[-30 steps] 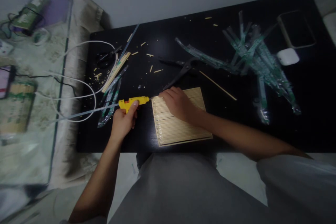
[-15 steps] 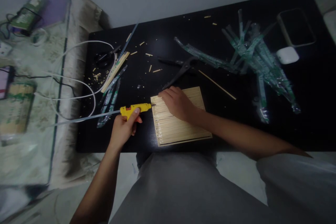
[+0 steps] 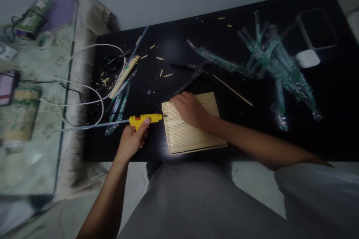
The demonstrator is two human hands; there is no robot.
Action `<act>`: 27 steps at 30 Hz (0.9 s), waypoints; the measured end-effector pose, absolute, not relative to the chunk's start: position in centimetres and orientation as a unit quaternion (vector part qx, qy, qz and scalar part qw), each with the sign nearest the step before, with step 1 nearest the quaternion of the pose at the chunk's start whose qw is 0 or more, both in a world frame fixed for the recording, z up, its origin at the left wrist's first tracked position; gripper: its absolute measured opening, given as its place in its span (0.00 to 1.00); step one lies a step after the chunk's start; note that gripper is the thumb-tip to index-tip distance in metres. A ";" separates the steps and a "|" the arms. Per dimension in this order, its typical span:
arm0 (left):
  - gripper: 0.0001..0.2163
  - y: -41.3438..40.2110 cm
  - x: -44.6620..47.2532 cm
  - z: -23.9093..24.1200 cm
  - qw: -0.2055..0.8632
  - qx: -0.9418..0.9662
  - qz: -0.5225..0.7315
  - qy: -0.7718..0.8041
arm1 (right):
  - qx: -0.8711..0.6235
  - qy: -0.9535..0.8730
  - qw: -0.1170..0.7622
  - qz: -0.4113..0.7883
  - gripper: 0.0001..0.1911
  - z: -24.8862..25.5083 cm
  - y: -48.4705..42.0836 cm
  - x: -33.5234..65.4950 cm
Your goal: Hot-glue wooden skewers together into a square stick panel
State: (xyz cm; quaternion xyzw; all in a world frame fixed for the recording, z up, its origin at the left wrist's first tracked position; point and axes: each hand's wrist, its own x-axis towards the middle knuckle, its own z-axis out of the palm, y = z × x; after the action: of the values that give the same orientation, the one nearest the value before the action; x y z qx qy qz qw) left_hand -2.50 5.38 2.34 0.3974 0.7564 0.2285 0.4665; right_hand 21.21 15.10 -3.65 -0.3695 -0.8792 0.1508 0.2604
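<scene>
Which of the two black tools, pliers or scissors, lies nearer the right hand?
The pliers, just beyond the right hand; the scissors lie farther off to the left, beside the stick bundle.

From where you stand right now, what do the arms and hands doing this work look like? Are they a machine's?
No, they're a person's. The left hand and right hand wear no gloves, and I can make out no watch. A plain grey sleeve covers the right upper arm, matching the grey top. No left sleeve shows clearly.
</scene>
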 end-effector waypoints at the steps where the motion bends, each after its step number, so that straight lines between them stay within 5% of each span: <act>1: 0.28 5.2 -2.6 2.4 0.470 0.397 0.223 0.756 | -0.370 -0.878 0.262 0.152 0.13 -3.7 15.1 21.2; 27: 0.26 2.3 -2.2 3.1 0.504 0.364 0.218 0.752 | -0.360 -0.886 0.267 0.120 0.13 -3.9 15.1 21.3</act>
State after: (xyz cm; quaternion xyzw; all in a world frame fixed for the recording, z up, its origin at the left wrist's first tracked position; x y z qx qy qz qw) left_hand -2.24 2.31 3.06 0.3641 0.7520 0.2183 0.5042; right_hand 21.27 15.07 -3.88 -0.3602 -0.8858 0.1200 0.2670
